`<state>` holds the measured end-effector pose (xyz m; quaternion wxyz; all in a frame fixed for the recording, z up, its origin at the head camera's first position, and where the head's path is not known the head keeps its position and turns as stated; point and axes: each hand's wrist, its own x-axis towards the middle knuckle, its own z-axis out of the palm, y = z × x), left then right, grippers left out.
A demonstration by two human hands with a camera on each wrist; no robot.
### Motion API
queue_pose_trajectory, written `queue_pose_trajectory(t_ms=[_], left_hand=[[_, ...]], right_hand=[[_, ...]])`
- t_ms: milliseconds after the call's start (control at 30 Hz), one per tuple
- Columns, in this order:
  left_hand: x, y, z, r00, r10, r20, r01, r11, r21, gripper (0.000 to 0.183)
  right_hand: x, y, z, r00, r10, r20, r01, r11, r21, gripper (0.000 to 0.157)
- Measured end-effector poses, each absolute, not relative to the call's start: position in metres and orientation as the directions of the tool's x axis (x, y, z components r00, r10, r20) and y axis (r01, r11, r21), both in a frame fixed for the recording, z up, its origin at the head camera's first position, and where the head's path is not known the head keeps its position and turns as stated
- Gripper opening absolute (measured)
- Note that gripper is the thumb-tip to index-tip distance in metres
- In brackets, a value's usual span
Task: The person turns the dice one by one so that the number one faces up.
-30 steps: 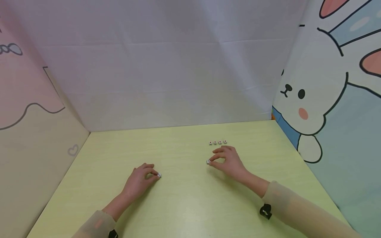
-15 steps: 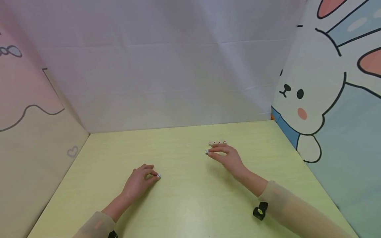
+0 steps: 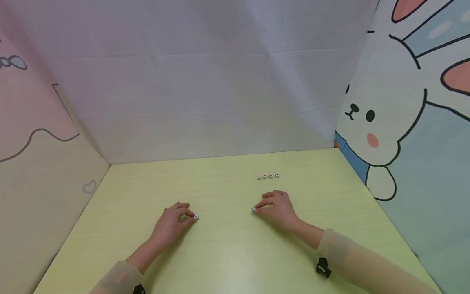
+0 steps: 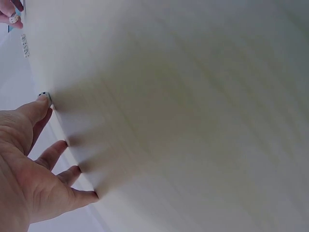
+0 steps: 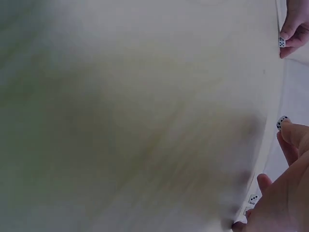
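Observation:
My left hand pinches a small white die with black pips between thumb and index finger. In the left wrist view this die sits at the thumb tip, and the other fingertips touch the table. Across from it, my right hand holds a second white die by thumb and index finger. The right wrist view shows that die at the fingertips, slightly above the table surface. Beyond the right hand, a straight row of several white dice has red pips facing up.
Both hands are over a pale yellow table. A white cloth wall stands along its back edge, with printed panels at the left and right, the right one showing a cartoon rabbit. A black wrist device hangs below the right sleeve.
My right hand first moved away toward the row with its die, then came back nearer to me and slightly left. The left hand and the row of dice have stayed put.

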<state>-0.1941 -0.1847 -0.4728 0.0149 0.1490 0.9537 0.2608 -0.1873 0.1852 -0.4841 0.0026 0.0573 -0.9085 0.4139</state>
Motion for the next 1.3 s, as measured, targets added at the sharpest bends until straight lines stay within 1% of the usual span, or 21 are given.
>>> queue_pose_trajectory(t_ms=[267,467,667,933,1100,1300], left_hand=[[-0.194,-0.184,-0.473,-0.956,0.29,0.047,0.274,0.821,0.501,0.007],[-0.194,-0.184,-0.471,-0.956,0.291,0.045,0.274,0.821,0.501,0.007],[-0.194,-0.184,-0.469,-0.957,0.287,0.039,0.266,0.819,0.509,0.007],[-0.195,-0.184,-0.469,-0.956,0.29,0.041,0.269,0.815,0.512,0.007],[-0.195,-0.185,-0.471,-0.955,0.292,0.045,0.273,0.812,0.515,0.007],[-0.194,-0.185,-0.471,-0.954,0.296,0.046,0.276,0.811,0.516,0.007]], right_hand=[[-0.183,0.185,-0.49,-0.99,-0.116,0.077,-0.137,0.716,-0.685,0.006],[-0.183,0.188,-0.49,-0.991,-0.116,0.068,-0.131,0.718,-0.683,0.006],[-0.183,0.192,-0.489,-0.988,-0.131,0.087,-0.155,0.708,-0.69,0.006],[-0.183,0.197,-0.49,-0.988,-0.128,0.091,-0.156,0.73,-0.665,0.006],[-0.183,0.198,-0.487,-0.99,-0.12,0.074,-0.139,0.729,-0.67,0.009],[-0.186,0.2,-0.485,-0.988,-0.114,0.109,-0.157,0.754,-0.638,0.007]])
